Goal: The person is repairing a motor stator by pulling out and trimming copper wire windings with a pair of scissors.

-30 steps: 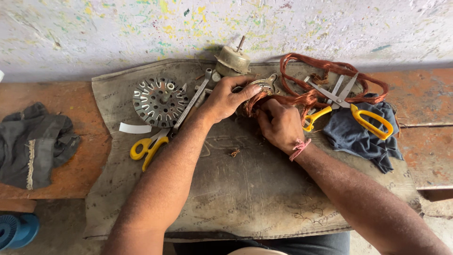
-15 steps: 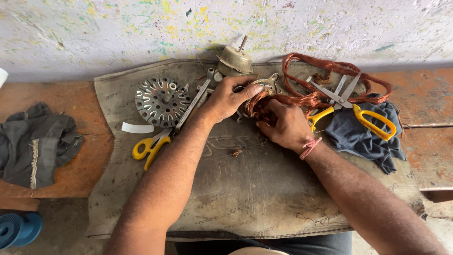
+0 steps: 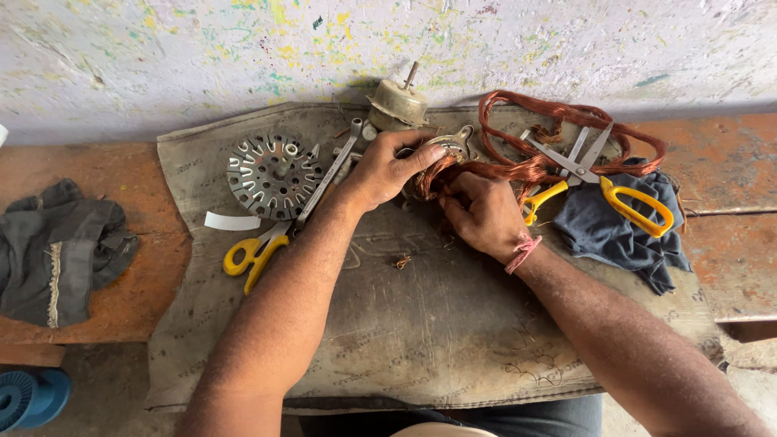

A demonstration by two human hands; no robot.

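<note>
arms: bare, no slvs | R wrist: pink-red thread band (image 3: 524,251)

copper wire (image 3: 518,168): glossy metal | stator disc (image 3: 273,176): dull metal | mat (image 3: 421,324): rough matt cloth | scissors handles (image 3: 639,206): smooth plastic

One view only, from a head camera looking steeply down and forward over a bench, close enough that both forearms enter from the bottom edge. A paint-flecked wall (image 3: 162,57) fills the top of the frame. A grey mat (image 3: 405,340) spans the centre; the hands meet just above the middle. The bench's left end and some floor show at lower left.
</note>
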